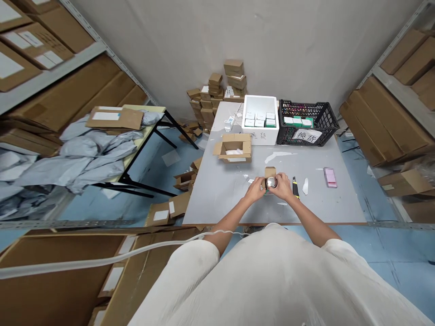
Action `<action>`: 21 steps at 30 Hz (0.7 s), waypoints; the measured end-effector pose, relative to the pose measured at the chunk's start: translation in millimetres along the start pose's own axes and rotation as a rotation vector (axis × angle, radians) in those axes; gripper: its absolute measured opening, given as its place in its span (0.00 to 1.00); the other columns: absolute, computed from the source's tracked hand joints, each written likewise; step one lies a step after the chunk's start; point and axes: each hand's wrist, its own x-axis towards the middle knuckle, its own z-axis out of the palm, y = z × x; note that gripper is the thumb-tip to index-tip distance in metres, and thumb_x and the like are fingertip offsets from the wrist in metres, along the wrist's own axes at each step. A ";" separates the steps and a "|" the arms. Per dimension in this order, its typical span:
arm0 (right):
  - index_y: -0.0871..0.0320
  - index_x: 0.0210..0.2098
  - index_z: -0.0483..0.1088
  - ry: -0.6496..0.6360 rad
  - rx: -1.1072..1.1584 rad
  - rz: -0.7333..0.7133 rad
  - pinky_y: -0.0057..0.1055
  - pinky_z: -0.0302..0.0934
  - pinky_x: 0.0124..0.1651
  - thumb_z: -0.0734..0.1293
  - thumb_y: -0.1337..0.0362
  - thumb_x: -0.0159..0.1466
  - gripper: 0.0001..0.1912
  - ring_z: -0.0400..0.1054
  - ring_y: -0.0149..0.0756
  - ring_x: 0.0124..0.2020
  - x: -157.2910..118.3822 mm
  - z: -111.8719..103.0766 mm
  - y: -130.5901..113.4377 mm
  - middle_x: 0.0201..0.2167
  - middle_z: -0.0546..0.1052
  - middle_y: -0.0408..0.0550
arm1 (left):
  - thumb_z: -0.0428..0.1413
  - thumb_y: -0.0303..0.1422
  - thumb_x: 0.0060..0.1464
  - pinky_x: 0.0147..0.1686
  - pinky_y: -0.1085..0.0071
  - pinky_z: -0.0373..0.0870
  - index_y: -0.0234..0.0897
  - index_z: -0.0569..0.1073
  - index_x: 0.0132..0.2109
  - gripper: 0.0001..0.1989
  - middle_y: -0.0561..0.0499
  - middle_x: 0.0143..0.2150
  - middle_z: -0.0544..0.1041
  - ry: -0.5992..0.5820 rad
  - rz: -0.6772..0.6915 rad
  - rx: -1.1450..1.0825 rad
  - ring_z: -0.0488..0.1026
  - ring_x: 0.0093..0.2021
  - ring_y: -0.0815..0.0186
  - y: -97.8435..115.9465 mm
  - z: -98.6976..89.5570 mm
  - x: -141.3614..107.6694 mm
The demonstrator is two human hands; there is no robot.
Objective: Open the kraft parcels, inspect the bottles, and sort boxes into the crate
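Note:
A round, shiny, silver-topped object [271, 182] sits between my two hands, at the mouth of a small cardboard box whose brown flap [270, 171] stands up behind it. My left hand [255, 190] closes on the left side of the small box, fingers bent. On the other side, my right hand [282, 186] has its fingers curled against the round object. A bit of green shows under the hands; the rest of the small box is hidden by them. Just right of my right hand lies a black and yellow utility knife [295, 187].
On the grey table [217, 194] are an open carton [234, 158], a white foam box [261, 136] and a black crate [307, 136] holding small boxes, a white scrap [305, 186] and a pink item [330, 177]. A side table [149, 136] bears grey parcels. A white cable [136, 251] crosses at left.

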 end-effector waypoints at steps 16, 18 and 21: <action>0.54 0.66 0.66 0.009 0.516 0.074 0.45 0.73 0.52 0.64 0.51 0.69 0.28 0.76 0.42 0.44 -7.8 0.2 24.7 0.56 0.76 0.56 | 0.60 0.28 0.55 0.54 0.61 0.76 0.42 0.61 0.73 0.39 0.43 0.61 0.77 -0.005 -0.115 -0.239 0.78 0.54 0.59 -15.0 5.5 -4.3; 0.56 0.62 0.69 0.033 0.562 0.158 0.45 0.74 0.51 0.63 0.51 0.68 0.27 0.76 0.41 0.41 -4.8 4.1 32.1 0.53 0.79 0.55 | 0.59 0.29 0.59 0.54 0.60 0.76 0.41 0.66 0.68 0.31 0.43 0.59 0.78 0.022 -0.164 -0.259 0.79 0.51 0.61 -18.1 5.9 -2.7; 0.58 0.57 0.72 0.037 0.582 0.247 0.46 0.74 0.51 0.67 0.51 0.62 0.28 0.75 0.40 0.38 1.2 12.8 40.3 0.51 0.81 0.56 | 0.60 0.33 0.62 0.52 0.60 0.77 0.41 0.72 0.61 0.21 0.45 0.55 0.80 0.079 -0.230 -0.261 0.78 0.44 0.62 -21.4 9.9 3.4</action>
